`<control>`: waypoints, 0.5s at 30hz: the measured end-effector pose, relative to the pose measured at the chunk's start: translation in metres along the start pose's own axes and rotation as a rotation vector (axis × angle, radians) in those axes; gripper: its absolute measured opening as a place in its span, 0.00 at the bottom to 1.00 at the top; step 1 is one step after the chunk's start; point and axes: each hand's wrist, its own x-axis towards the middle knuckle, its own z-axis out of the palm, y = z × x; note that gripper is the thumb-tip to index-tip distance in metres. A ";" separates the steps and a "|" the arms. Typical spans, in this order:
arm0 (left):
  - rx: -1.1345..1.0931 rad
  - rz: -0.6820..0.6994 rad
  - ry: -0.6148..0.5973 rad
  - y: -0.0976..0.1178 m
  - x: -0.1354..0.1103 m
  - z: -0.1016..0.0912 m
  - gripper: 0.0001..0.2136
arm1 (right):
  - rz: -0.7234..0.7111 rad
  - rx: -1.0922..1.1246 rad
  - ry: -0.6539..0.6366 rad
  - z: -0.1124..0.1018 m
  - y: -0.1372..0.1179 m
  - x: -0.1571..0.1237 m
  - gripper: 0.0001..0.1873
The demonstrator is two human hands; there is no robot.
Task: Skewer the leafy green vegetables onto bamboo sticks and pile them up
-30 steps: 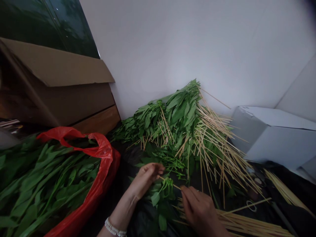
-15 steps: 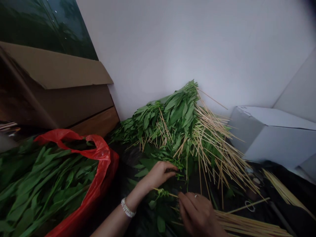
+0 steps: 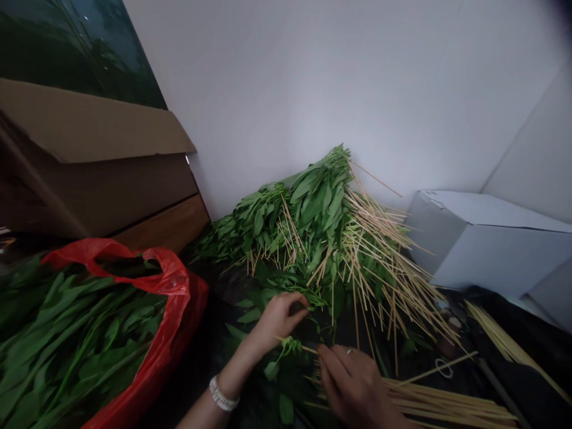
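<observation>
My right hand [image 3: 355,387] pinches a thin bamboo skewer [image 3: 292,344] that carries a small bunch of green leaves [image 3: 286,351] near its tip. My left hand [image 3: 277,319], with a bead bracelet on the wrist, has its fingers curled on loose green leaves [image 3: 297,298] at the foot of the big pile, just above the skewer's tip. Behind both hands rises a heap of leaf-threaded skewers [image 3: 330,232] leaning against the white wall.
A red plastic bag [image 3: 172,298] full of long green leaves [image 3: 67,345] lies at the left. Bare bamboo skewers [image 3: 447,405] lie in a bundle at lower right. A brown cardboard box [image 3: 98,161] stands at the back left, a white box [image 3: 482,238] at the right.
My left hand let go of the skewer and reached forward into the loose leaves at the pile's foot. My right hand kept the skewer almost still. The view shifted slightly.
</observation>
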 end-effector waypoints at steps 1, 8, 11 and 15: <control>-0.158 -0.051 0.055 -0.001 -0.003 -0.005 0.05 | 0.023 -0.004 0.002 0.001 0.001 0.000 0.12; -0.671 -0.384 0.251 -0.015 -0.022 -0.013 0.18 | 0.162 -0.089 -0.052 0.011 0.010 -0.009 0.15; -0.689 -0.386 0.271 -0.015 -0.024 -0.010 0.19 | 0.201 -0.106 -0.090 0.014 0.012 -0.012 0.15; -0.639 -0.388 0.266 -0.011 -0.024 -0.009 0.18 | 0.206 -0.122 -0.100 0.015 0.013 -0.014 0.16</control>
